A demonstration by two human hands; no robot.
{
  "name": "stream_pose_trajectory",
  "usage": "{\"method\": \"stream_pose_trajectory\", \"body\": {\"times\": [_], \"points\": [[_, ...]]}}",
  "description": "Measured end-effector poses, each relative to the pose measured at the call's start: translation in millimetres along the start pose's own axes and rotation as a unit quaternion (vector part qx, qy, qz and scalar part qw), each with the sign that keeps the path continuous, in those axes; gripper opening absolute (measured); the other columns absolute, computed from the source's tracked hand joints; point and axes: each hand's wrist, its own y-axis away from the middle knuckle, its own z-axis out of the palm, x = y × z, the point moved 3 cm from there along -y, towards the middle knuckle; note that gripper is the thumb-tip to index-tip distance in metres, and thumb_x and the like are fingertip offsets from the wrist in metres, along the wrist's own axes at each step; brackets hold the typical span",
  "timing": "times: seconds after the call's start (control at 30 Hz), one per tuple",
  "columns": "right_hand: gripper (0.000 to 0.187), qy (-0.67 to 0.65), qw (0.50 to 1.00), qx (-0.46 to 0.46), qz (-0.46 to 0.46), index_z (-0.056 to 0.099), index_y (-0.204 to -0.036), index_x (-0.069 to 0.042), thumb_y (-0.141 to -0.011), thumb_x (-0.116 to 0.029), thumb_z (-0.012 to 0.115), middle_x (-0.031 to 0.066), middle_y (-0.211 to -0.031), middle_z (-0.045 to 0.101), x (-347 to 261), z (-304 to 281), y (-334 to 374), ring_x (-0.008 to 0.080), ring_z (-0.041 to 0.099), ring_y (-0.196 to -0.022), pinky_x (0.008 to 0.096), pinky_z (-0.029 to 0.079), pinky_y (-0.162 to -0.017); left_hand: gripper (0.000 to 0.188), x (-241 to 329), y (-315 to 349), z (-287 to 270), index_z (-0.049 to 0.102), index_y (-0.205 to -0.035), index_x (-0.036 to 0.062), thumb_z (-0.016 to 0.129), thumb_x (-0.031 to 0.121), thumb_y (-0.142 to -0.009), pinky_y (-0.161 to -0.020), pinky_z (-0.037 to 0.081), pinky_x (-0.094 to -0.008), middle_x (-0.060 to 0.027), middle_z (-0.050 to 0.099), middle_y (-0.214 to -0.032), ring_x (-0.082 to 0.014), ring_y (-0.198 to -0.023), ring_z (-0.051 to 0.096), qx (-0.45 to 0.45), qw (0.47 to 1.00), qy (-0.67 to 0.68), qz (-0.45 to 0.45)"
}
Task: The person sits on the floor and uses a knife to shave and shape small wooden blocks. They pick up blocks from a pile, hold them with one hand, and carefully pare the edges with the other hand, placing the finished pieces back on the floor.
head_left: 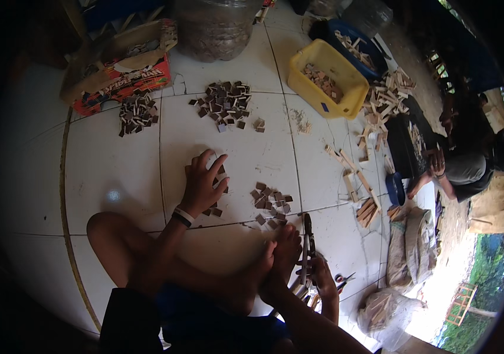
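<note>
The left grip [200, 190], fingers spread and released, is over tiles [216, 212]; the right grip [322, 278] is by a dark tool [307, 223], hold unclear. Piles [227, 101] beyond the left grip look cut; sticks [368, 213] beyond the right grip seem uncut.

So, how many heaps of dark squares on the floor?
4: first heap beside the printed box, second heap beyond the left hand, third heap partly hidden beneath that hand, fourth heap by the bare feet. Loose squares not counted.

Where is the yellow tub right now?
In the head view, the yellow tub sits on the tiled floor, upper right of centre, left of the blue basin and loose wooden pieces.
</note>
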Motion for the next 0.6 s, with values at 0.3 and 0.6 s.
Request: {"method": "stream_pose_trajectory", "body": {"times": [0.3, 0.6], "points": [[0.032, 0.018, 0.997, -0.06, 0.048, 0.057, -0.132, -0.002, -0.103, -0.013, 0.061, 0.0084, -0.094, 0.071, 31, -44, -29, 0.0154, 0.069, -0.08, 0.0301, 0.056, -0.072, 0.018, 10, -4, 0, 0.067, -0.109, 0.0098, 0.07, 0.007, -0.091, -0.087, 0.045, -0.0402, -0.0078, 0.061, -0.104, -0.0261, -0.099, 0.06, 0.062, 0.993, 0.104, -0.017], [0.038, 0.09, 0.963, -0.054, -0.247, 0.05, -0.14, 0.001, -0.103, -0.003, 0.056, 0.0109, -0.105, 0.071, -24, -30, -15, 0.0153, 0.07, -0.095, 0.0307, 0.058, -0.083, 0.018, 20, 12, 11, 0.069, -0.106, -0.0015, 0.057, 0.012, -0.105, -0.074, 0.056, -0.0262, -0.0047, 0.069, -0.091, -0.0094, -0.078, 0.065, -0.011, 0.831, 0.506, -0.229]]}}
